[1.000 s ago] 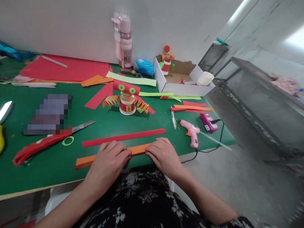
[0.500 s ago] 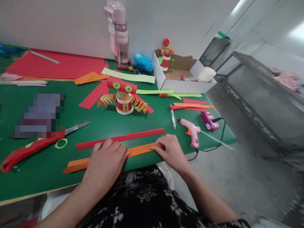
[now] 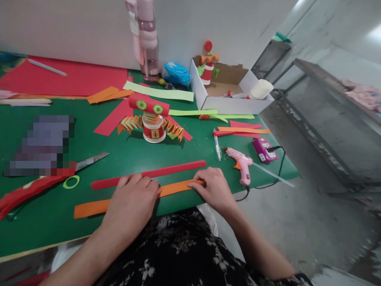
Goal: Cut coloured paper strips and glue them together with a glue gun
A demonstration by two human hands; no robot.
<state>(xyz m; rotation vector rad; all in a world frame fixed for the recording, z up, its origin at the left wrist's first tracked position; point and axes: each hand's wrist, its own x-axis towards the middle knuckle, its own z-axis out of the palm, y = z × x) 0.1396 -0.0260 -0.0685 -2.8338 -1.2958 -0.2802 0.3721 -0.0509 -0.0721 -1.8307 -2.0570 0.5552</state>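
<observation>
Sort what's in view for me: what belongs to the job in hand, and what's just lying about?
Belongs to the job, judging by position:
orange strip, touched by the left hand and right hand
red strip, just beyond it
glue gun and red-handled cutter, probably, as tools nearby
paper figure, perhaps

Apparently just lying about:
pink bottle
blue packet

A pale wall [image 3: 74,28] backs the green table [image 3: 178,153], with grey floor [image 3: 285,222] and a bench [image 3: 318,75] at right.

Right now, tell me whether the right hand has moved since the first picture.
Yes: judged against the pink glue gun, the right hand has shifted a little to the right, closer to it.
</observation>
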